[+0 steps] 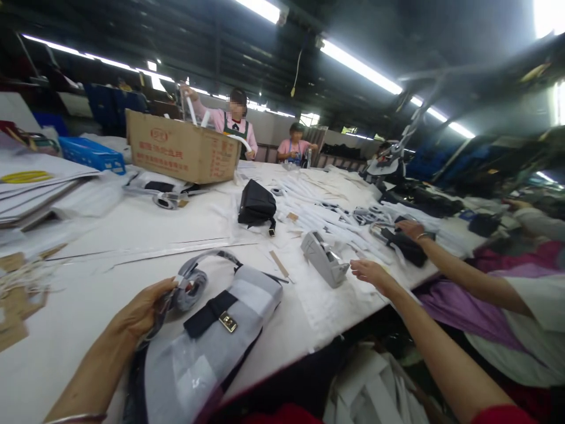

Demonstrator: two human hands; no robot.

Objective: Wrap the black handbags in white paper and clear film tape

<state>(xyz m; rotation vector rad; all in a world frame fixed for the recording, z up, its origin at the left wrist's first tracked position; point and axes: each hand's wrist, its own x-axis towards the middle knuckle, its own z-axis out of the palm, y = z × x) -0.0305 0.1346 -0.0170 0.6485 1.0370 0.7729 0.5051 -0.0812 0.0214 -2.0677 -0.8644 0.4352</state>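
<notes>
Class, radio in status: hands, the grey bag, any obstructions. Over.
Left hand holding coiled strap. Right hand at tape dispenser, contact unclear. Grey bag lying clasp up. Black bag beyond, apart from both hands.

I'm on the head view, looking forward and down across the white table (pixel 286 330): left hand (pixel 148 306) and right hand (pixel 374 277) near, cardboard box (pixel 176 150) farther off.

My left hand (pixel 145 309): bare, forearm bare too. Round that forearm, thin curved bangle (pixel 79 418) of shiny silver-coloured metal, partly cut off by view. My right hand (pixel 373 275): bare; long bare forearm up to plain red cloth sleeve (pixel 498 415), only its end showing, beyond near edge of white tabletop (pixel 282 341). More red cloth (pixel 282 416), apparently my clothing, below same edge, details too dim.
</notes>
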